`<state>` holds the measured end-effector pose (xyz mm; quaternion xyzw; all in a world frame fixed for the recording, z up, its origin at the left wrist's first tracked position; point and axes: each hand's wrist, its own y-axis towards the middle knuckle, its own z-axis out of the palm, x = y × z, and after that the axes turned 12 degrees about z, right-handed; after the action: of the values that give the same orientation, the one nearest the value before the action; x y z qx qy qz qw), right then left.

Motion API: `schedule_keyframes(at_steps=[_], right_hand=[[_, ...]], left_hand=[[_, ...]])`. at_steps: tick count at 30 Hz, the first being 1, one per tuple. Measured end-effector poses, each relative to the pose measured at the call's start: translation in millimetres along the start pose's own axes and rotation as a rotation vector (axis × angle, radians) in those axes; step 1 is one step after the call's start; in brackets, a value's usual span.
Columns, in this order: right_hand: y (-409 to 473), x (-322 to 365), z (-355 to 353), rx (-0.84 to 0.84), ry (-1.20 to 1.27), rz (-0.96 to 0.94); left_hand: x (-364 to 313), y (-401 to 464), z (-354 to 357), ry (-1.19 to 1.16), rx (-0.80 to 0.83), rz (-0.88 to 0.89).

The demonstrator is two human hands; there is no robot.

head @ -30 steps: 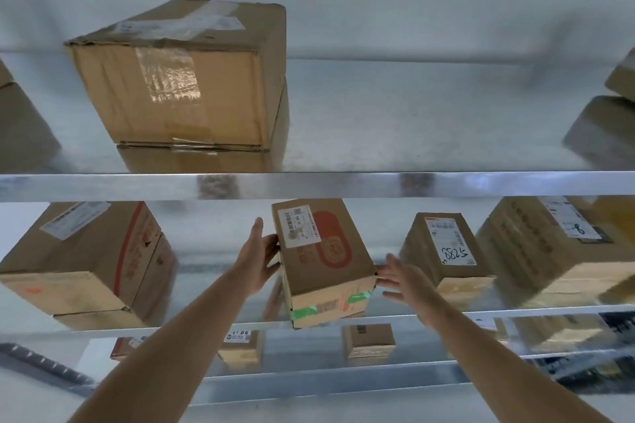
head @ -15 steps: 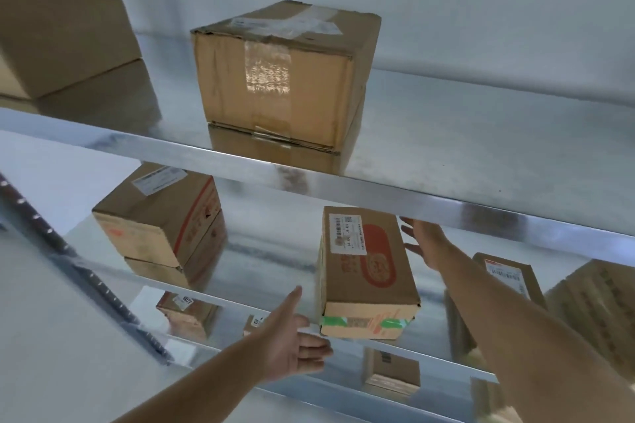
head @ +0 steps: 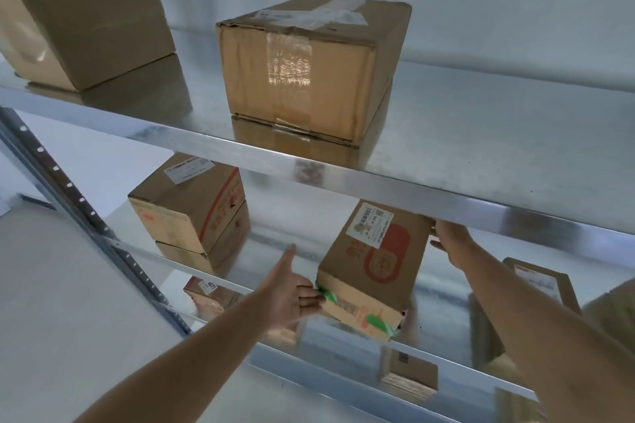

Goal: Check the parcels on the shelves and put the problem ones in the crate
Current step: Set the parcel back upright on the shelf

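A brown parcel (head: 374,264) with a white label, a red logo and green tape on its front sits tilted on the middle shelf (head: 275,244). My left hand (head: 292,292) touches its near left corner, thumb up and fingers reaching under the taped edge. My right hand (head: 450,240) lies against its far right side, fingers partly hidden behind the box and the upper shelf's edge. No crate is in view.
The upper shelf (head: 378,178) carries a large taped box (head: 309,65) and another box (head: 82,21) at the left. On the middle shelf stand a red-printed parcel (head: 192,206) at the left and one (head: 539,285) at the right. Smaller parcels (head: 409,371) lie below. A metal upright (head: 86,220) runs down the left.
The view has swung left and tilted. My left hand came back onto the parcel's near left corner, and the parcel is turned and tilted compared with before. My right hand stays at its far side.
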<state>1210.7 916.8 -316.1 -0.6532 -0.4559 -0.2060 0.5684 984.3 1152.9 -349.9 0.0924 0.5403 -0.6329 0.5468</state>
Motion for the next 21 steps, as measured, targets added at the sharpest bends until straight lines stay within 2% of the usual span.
schedule_keyframes(at_steps=[2, 6, 8, 13, 17, 21], right_hand=[[-11.9, -12.6, -10.3, -0.011, 0.005, -0.019], [-50.5, -59.7, -17.3, 0.003, 0.055, 0.092], [-64.3, -83.0, -14.1, 0.034, 0.09, 0.128], [-88.1, -104.9, -14.0, -0.032, 0.192, 0.18], [-94.0, -105.3, -20.9, -0.044, 0.207, 0.183], [-86.4, -110.2, -29.0, 0.029, 0.312, 0.185]], left_hand=[[-14.5, 9.6, -3.5, 0.007, -0.048, 0.07], [-34.2, 41.3, -0.7, -0.013, -0.122, 0.215], [-35.4, 50.7, 7.6, 0.03, -0.059, 0.223], [-37.8, 54.0, 31.4, 0.159, 0.086, 0.182], [-37.1, 59.0, 33.2, 0.212, 0.087, 0.208], [-16.8, 66.5, 4.1, 0.189, 0.03, 0.28]])
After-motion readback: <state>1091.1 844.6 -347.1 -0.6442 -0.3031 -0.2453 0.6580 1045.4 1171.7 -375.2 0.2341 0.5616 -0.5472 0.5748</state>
